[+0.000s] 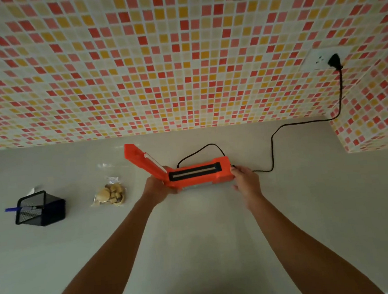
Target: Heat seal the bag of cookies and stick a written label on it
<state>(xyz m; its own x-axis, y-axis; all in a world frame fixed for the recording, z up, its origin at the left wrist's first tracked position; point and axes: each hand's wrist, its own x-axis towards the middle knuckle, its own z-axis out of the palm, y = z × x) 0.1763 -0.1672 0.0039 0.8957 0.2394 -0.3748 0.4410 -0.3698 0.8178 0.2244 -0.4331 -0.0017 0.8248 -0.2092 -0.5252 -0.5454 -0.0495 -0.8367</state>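
Both hands grip the orange sealer (197, 173), the left hand (158, 188) at its hinged end, the right hand (245, 180) opposite, with the lid (143, 161) raised. The bag of cookies (110, 193) lies on the bench (309, 207) to the left, near a mesh pen pot (40, 208).

1. the heat sealer (191, 180) is bright orange, with a black strip (195, 172) along its top and a pale grey band down the middle of that strip.
2. its raised lid (140, 159) is orange too, edged with a white bar (155, 164).
3. the cord (272, 145) and plug (335, 62) are black; the socket (317, 59) is white.
4. the wall (182, 66) is a mosaic of small red, pink, yellow and cream squares with white grout.
5. the counter (309, 207) is plain pale grey.
6. the pen holder (40, 208) is black mesh; the pen (12, 209) is blue.
7. the bag (111, 169) is clear; the cookies (109, 193) are tan and beige.
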